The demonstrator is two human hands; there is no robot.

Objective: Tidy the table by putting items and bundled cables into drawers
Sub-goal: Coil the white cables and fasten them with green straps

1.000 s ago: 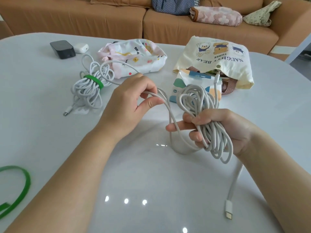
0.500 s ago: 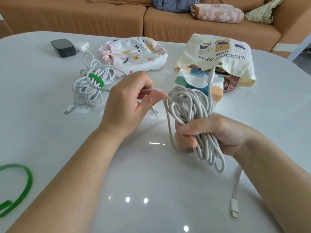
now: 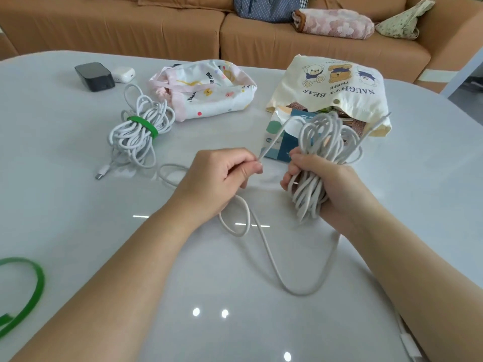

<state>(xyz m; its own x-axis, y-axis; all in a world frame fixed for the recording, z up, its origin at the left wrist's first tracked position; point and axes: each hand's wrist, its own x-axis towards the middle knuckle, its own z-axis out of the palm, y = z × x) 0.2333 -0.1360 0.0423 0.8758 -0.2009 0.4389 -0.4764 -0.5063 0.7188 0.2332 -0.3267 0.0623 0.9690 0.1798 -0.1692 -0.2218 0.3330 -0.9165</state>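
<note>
My right hand (image 3: 324, 181) grips a thick coil of white cable (image 3: 321, 142) upright above the white table (image 3: 65, 210). My left hand (image 3: 222, 176) pinches a loose strand of the same cable beside the coil. The slack drops in a long loop (image 3: 264, 241) onto the table between my arms, and a plug end (image 3: 411, 348) lies by my right forearm. A second white cable bundle (image 3: 138, 134), wrapped with a green tie, lies to the left. A loose green strap (image 3: 28, 291) sits at the left edge.
A black charger block (image 3: 94, 75) and a white earbud case (image 3: 124, 74) sit at the far left. A pink-trimmed printed pouch (image 3: 206, 90) and a cream bear tote (image 3: 332, 84) lie behind, with a tissue pack (image 3: 279, 142) near the coil. An orange sofa (image 3: 156, 24) stands beyond.
My left hand has moved down and right, drawing the strand taut toward the coil. A long loop of slack now lies on the table. The right hand has raised the coil slightly.
</note>
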